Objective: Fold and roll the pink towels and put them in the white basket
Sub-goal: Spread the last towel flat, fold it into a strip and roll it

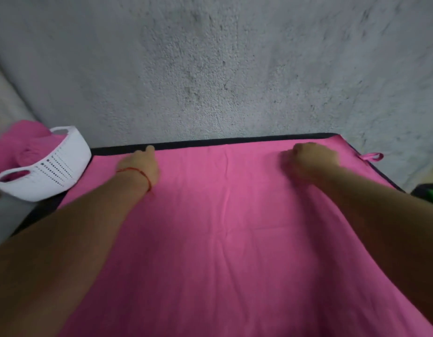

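At the far left, the white basket (pixel 52 166) is sitting at the edge of the dark surface (pixel 186 143), with rolled pink towels (pixel 33 147) lying inside it. Just right of it, our left grip (pixel 140 164) is resting at the far edge of the pink towel (pixel 222 227), which is lying spread flat over nearly the whole surface. The thumb is pointing out over the hem, but the fingers are hidden, so we cannot tell whether they are pinching cloth. Further right, our right grip (pixel 310 159) is lying knuckles-up on the towel near the same edge, fingers curled. Whether cloth is caught under them we cannot tell either. At the far right corner a small hanging loop (pixel 371 156) is sticking out. We are judging this towel to be light, thin and limp, likely to sag and crease. We are thinking it best to pinch the far hem towards both corners and hold it taut while folding.
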The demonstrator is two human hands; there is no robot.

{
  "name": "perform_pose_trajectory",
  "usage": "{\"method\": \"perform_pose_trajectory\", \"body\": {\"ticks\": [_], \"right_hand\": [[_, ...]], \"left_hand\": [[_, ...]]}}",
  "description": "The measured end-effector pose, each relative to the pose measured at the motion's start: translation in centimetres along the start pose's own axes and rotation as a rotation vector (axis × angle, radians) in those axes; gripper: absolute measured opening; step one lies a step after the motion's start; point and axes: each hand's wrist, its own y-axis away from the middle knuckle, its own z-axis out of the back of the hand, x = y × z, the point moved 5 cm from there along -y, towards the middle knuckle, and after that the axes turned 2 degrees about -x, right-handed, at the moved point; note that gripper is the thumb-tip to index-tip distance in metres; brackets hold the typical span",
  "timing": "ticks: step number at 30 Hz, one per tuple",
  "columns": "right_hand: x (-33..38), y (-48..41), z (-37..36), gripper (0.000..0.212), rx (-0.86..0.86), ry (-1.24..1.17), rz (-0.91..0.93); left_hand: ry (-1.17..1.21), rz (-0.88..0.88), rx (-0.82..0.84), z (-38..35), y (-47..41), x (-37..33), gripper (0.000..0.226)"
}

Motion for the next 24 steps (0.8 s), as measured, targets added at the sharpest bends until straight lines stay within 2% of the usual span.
{"method": "perform_pose_trajectory", "body": {"ticks": [3,4,6,8,13,15,17,19,21,23,24], "right_hand": [[2.8,6.2,0.4,0.098,0.026,-0.163,0.316],[3.5,9.5,0.8,0.096,0.071,-0.213,0.392],[3.4,16.0,0.8,0.082,0.208,-0.22,0.436],[0.2,20.3,0.3,0.08,0.271,-0.181,0.353],[-12.9,21.8,-0.4,0.099,0.223,-0.092,-0.012],[-15.9,22.3,0.2,0.103,0.252,-0.05,-0.118],[-16.0,23.6,2.1,0.101,0.262,-0.02,-0.161],[-13.4,26.0,4.2,0.088,0.208,-0.074,-0.117],[-9.0,30.8,5.0,0.077,0.22,-0.153,0.07],[-5.6,36.8,4.7,0.079,0.322,-0.168,0.24],[-5.0,39.5,4.2,0.083,0.363,-0.151,0.26]], "left_hand": [[0.096,-0.302,-0.025,1.3,8.5,-4.1,0.055],[0.162,-0.42,0.01,1.6,12.3,-4.8,0.064],[0.138,-0.52,0.14,0.7,19.1,-3.7,0.078],[0.036,-0.444,0.199,-1.0,22.5,0.5,0.084],[0.039,-0.041,0.193,-2.1,21.9,15.9,0.082],[0.038,0.092,0.238,-1.1,21.5,18.7,0.074],[-0.006,0.169,0.255,0.5,22.4,17.9,0.069],[0.009,0.052,0.15,2.4,24.6,13.9,0.065],[0.115,-0.208,0.099,3.6,30.2,8.1,0.068],[0.136,-0.387,0.171,3.2,37.1,4.2,0.067],[0.094,-0.397,0.228,2.7,40.0,3.7,0.069]]}}
